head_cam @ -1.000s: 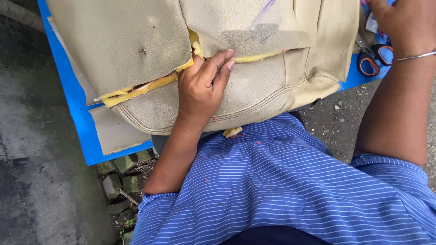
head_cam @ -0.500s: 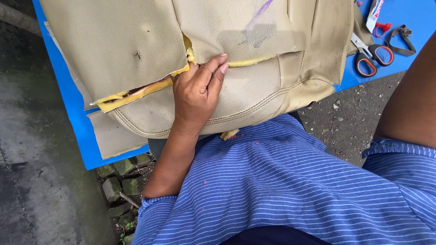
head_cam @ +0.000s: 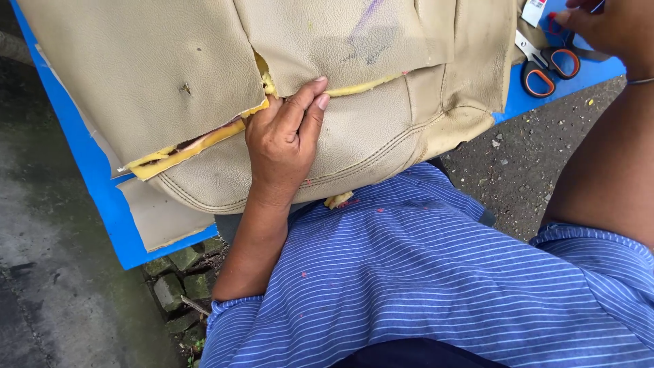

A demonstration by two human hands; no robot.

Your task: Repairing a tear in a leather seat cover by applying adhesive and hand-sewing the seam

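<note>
Leatherette, the torn beige foam-backed seat cover (head_cam: 354, 136), looks soft and floppy: your left hand (head_cam: 283, 146) presses flat beside the tear, right hand (head_cam: 610, 27) pinching something unclear near orange-handled scissors (head_cam: 545, 68).

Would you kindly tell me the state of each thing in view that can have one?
Seat cover: beige, torn open along a seam, yellow foam showing.
Left hand: flat on the cover, fingertips at the tear.
Right hand: at the top right corner above the scissors; what it holds cannot be told.
Scissors: lying on the blue board, blades hidden.
</note>
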